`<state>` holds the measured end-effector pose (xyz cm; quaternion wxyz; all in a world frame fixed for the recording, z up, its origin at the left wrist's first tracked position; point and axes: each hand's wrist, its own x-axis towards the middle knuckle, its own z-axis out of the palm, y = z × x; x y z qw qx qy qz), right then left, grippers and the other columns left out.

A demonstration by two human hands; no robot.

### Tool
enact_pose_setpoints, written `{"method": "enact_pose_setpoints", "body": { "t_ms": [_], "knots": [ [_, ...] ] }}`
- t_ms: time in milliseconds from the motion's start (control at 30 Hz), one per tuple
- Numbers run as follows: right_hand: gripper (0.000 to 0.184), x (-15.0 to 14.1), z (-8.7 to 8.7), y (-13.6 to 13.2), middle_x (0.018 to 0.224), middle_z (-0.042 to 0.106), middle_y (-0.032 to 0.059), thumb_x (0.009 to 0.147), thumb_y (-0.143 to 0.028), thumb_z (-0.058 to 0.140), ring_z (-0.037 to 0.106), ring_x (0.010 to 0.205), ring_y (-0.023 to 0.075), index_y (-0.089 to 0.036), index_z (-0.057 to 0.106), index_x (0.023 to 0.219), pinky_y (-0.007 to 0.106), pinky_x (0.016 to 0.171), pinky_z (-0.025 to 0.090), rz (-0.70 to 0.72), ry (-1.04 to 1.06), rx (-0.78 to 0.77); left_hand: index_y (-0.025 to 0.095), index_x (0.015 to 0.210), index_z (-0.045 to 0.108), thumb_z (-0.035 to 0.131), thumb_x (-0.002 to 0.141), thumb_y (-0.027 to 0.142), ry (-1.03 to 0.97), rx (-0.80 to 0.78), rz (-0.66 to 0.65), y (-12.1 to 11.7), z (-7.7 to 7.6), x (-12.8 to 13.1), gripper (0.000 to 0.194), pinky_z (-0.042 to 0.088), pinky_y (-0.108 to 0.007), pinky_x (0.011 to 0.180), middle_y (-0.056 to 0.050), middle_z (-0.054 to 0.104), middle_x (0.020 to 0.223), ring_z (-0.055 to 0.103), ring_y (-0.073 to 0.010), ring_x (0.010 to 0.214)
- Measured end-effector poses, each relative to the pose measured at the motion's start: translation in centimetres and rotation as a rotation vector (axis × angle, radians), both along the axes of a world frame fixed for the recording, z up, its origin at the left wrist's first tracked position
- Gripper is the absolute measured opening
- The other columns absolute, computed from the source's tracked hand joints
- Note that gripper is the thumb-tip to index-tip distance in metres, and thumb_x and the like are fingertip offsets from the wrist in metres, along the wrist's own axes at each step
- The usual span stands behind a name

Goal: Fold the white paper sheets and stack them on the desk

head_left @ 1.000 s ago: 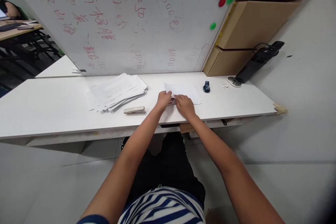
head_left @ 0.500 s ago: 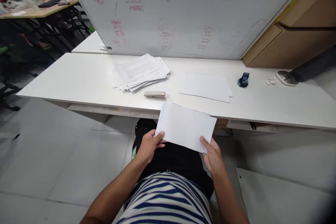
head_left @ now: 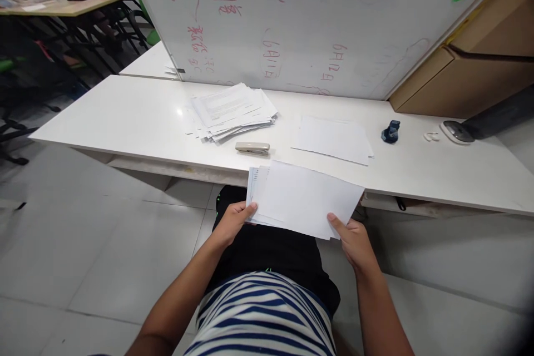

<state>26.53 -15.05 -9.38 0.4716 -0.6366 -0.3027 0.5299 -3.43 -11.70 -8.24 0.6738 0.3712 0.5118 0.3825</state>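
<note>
Several sheets of paper [head_left: 306, 197] are held over my lap, just off the desk's front edge. My left hand [head_left: 233, 222] pinches their left end, thumb on top. At the right end my right hand [head_left: 354, 239] grips them the same way. The top sheet is blank and sits shifted to the right, so printed edges of lower sheets show on the left. Beyond the papers, a beige stapler [head_left: 252, 148] lies on the desk. A messy pile of printed papers [head_left: 233, 111] is behind it, and a thin stack of blank-faced sheets [head_left: 334, 139] lies to the right.
On the white desk [head_left: 125, 117] a dark blue object [head_left: 391, 132], perhaps a tape dispenser, stands at the right. A small white piece [head_left: 431, 137] and a device base [head_left: 458, 132] are beside it. A whiteboard [head_left: 275, 22] and cardboard boxes [head_left: 454, 78] border the back.
My hands have moved farther apart. The top sheet has slid rightward over the others, and the lower sheets' left edges now show. The view has shifted slightly.
</note>
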Motion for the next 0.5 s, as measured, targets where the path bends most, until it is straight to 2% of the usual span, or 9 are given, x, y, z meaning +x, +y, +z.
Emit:
{"method": "enact_pose_setpoints", "body": {
  "t_ms": [67, 167, 300, 500],
  "knots": [
    [0.044, 0.2, 0.1, 0.0, 0.106, 0.073, 0.0108, 0.067, -0.05, 0.078, 0.068, 0.098, 0.0284, -0.017, 0.075, 0.097, 0.04, 0.084, 0.057, 0.017, 0.013, 0.0, 0.014, 0.079, 0.073, 0.072, 0.073, 0.053, 0.019, 0.014, 0.035, 0.2, -0.3, -0.1, 0.04, 0.048, -0.027, 0.06, -0.005, 0.071, 0.076, 0.062, -0.017, 0.069],
    [0.045, 0.4, -0.3, 0.0, 0.106, 0.073, 0.0111, 0.066, -0.05, 0.079, 0.068, 0.099, 0.0289, -0.017, 0.075, 0.096, 0.04, 0.083, 0.057, 0.02, 0.019, 0.003, 0.013, 0.077, 0.073, 0.074, 0.073, 0.05, 0.038, 0.029, 0.095, 0.3, -0.8, 0.3, 0.038, 0.046, -0.025, 0.056, -0.005, 0.07, 0.073, 0.059, -0.0146, 0.065],
    [0.045, 0.7, -0.9, 0.2, 0.105, 0.073, 0.0117, 0.061, -0.047, 0.082, 0.068, 0.095, 0.0294, -0.017, 0.075, 0.094, 0.043, 0.083, 0.056, 0.0, 0.037, -0.018, 0.012, 0.085, 0.075, 0.075, 0.07, 0.051, 0.037, -0.02, 0.14, 0.5, -1.4, 0.8, 0.042, 0.047, -0.026, 0.057, -0.006, 0.072, 0.078, 0.061, -0.0157, 0.066],
    [0.057, 0.7, -1.0, 1.2, 0.109, 0.072, 0.0117, 0.055, -0.038, 0.087, 0.068, 0.095, 0.0282, -0.017, 0.07, 0.105, 0.043, 0.086, 0.053, 0.211, 0.132, -0.073, 0.014, 0.105, 0.071, 0.073, 0.071, 0.054, -0.012, -0.063, -0.013, 1.7, -0.8, 0.3, 0.052, 0.051, -0.028, 0.066, -0.009, 0.072, 0.095, 0.067, -0.0205, 0.081]
  ]
}}
